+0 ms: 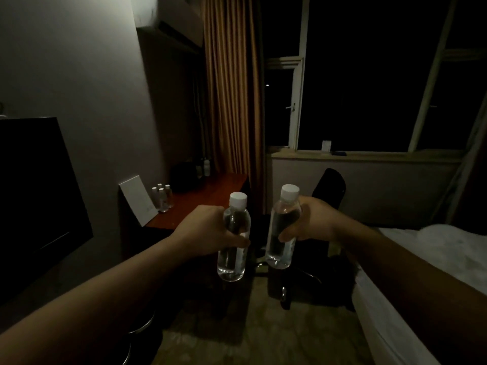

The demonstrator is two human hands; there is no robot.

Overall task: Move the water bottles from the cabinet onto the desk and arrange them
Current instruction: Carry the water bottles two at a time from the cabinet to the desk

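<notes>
My left hand (208, 231) grips a clear water bottle (233, 259) with a white cap, upright, around its middle. My right hand (312, 219) grips a second clear water bottle (280, 248) with a white cap, also upright. Both bottles hang in the air above the floor, side by side and a little apart. The reddish-brown desk (208, 198) lies ahead and to the left of them, along the wall. Several small bottles (162, 197) stand on the desk beside a white card (138, 204) that leans on the wall.
A dark screen (37, 196) hangs on the left wall. Dark items (189, 175) stand at the desk's far end by the brown curtain (232, 101). A black office chair (326, 196) stands ahead, a white bed (434, 259) at right. A round stool (139, 327) is low left.
</notes>
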